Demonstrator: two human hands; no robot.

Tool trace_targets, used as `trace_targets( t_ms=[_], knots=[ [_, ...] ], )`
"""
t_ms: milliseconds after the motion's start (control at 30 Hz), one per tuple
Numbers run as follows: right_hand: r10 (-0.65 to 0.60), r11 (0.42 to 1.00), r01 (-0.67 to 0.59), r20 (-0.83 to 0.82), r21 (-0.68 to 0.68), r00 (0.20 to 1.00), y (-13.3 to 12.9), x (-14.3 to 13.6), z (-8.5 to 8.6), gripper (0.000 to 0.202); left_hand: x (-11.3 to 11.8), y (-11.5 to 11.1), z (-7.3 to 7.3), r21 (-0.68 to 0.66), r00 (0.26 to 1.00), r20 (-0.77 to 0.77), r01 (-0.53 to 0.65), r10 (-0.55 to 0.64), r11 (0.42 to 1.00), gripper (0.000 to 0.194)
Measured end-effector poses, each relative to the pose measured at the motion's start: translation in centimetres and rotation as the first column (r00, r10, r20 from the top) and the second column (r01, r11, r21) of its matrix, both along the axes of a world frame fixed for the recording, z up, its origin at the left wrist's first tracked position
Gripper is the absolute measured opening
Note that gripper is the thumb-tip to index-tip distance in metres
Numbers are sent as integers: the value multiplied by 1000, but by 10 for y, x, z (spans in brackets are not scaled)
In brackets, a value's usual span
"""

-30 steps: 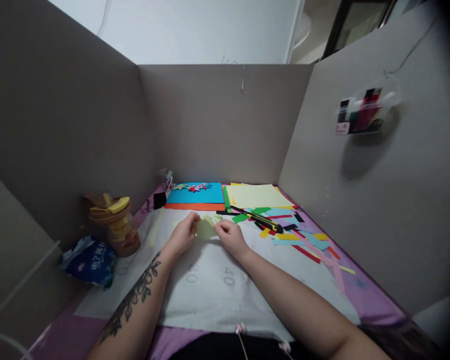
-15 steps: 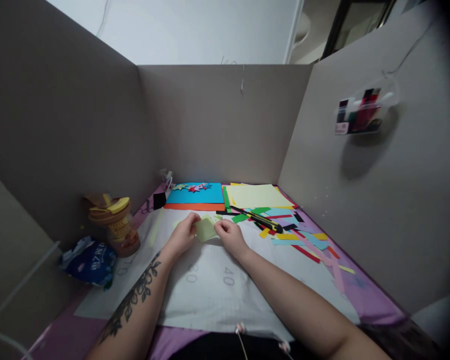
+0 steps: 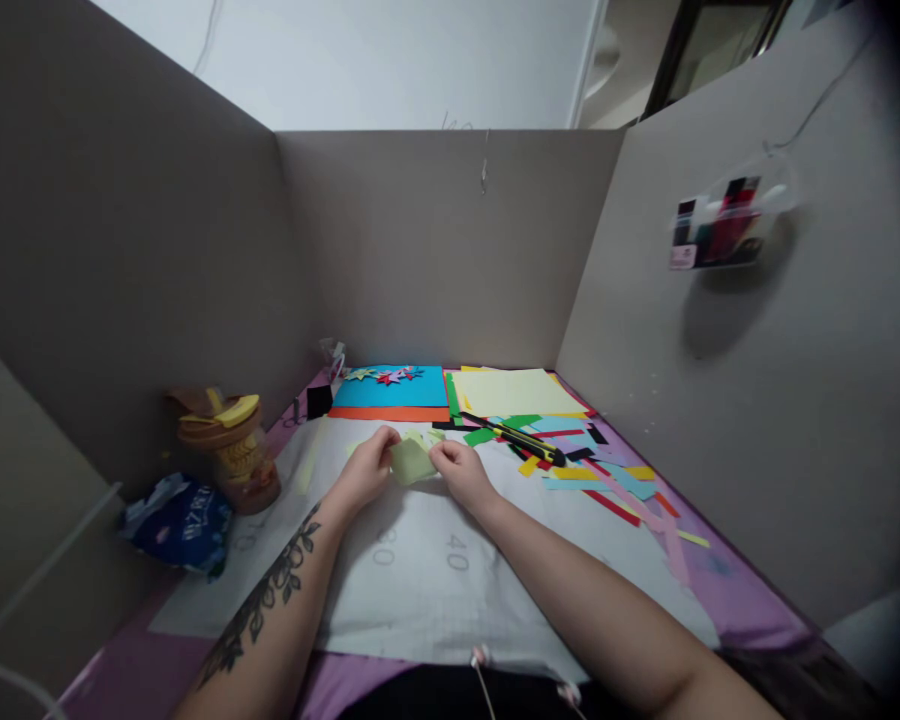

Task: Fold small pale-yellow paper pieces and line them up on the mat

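Observation:
A small piece of pale green paper [image 3: 412,462] is held up between my two hands, above a white printed sheet [image 3: 420,600]. My left hand [image 3: 371,465] pinches its left edge, thumb towards me. At the right edge, my right hand [image 3: 461,470] has thumb and fingers closed on the same paper. Small pale green bits lie just behind it, partly hidden by the paper and fingers. To the right, a black and yellow utility knife [image 3: 529,442] rests on scattered coloured paper strips [image 3: 607,480].
Blue card [image 3: 390,392] bearing folded paper stars [image 3: 394,376] lies at the back, beside pale yellow sheets [image 3: 510,392]. On the left stand a brown cup [image 3: 232,450] and a blue packet [image 3: 180,525]. Grey panels [image 3: 450,250] enclose the table. A clear bag [image 3: 720,225] hangs right.
The pale green paper has tilted slightly between my fingers. Both hands keep nearly the same place and grip.

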State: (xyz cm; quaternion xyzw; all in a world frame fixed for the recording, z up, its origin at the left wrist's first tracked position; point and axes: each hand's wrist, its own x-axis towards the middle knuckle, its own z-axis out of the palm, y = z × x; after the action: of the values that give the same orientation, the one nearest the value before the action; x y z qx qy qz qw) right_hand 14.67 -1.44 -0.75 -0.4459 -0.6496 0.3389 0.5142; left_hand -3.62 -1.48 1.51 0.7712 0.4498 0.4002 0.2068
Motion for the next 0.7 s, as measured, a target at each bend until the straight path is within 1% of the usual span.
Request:
trace_targets(
  t_ms=[133,267,333,433,500,600,700],
  knots=[
    [3,1000,-3,-1,8,1000,1,1,-2,24,1,-1,2,-20,1000,-6,-13,13,1000,18],
    [50,999,-50,-8,22,999,3,2,-5,21,0,1,1,-31,999,33,-13,14,999,18],
    [51,997,-51,1,65,999,3,2,-5,19,0,2,-1,-34,999,47,-20,22,999,18],
    [19,986,-24,33,167,999,2,1,-3,14,0,3,-2,-33,999,42,-15,17,999,16],
    [10,980,-18,44,199,999,-1,0,0,14,0,3,-2,-32,999,31,-8,9,999,16],
    [23,978,-32,46,205,999,-4,0,3,17,0,3,-2,-29,1000,19,-14,14,999,17],
    [46,983,-52,38,176,998,-5,0,4,22,0,2,-1,-27,1000,10,-29,29,999,17]
  ],
)
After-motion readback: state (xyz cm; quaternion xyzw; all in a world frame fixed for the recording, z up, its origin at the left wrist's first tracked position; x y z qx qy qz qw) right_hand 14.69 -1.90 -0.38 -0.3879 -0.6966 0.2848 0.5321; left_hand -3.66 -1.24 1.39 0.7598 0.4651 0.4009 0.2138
